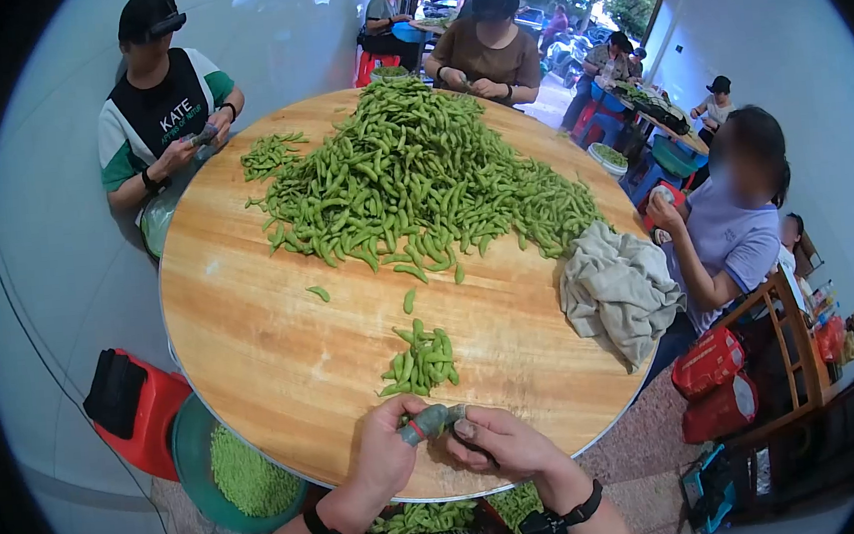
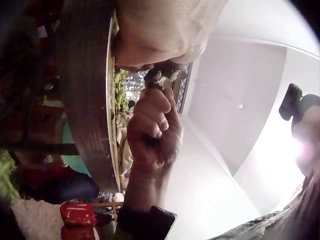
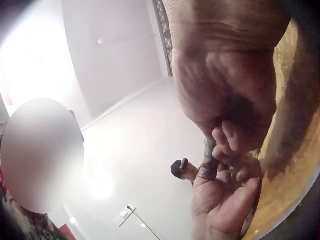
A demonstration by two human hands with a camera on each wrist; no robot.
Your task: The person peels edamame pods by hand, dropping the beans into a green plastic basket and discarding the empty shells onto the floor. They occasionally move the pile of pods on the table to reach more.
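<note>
Over the near edge of the round wooden table (image 1: 255, 381), my left hand (image 1: 386, 453) and right hand (image 1: 509, 443) meet at the fingertips. The left thumb wears a grey-green cover (image 1: 425, 425) with a red band, pointing toward the right hand. Both hands have curled fingers and pinch an edamame pod (image 2: 159, 78), mostly hidden by the fingers; only a little green shows in the left wrist view. Just beyond the hands lies a small pile of edamame pods (image 1: 422, 360). A large heap of pods (image 1: 389, 170) covers the table's far half.
A crumpled beige cloth (image 1: 617, 287) lies at the table's right edge. Below left stand a green tub (image 1: 194, 466) of shelled beans and a red stool (image 1: 148, 419). More pods (image 1: 422, 518) sit beneath the near edge. Several people sit around the table and behind it.
</note>
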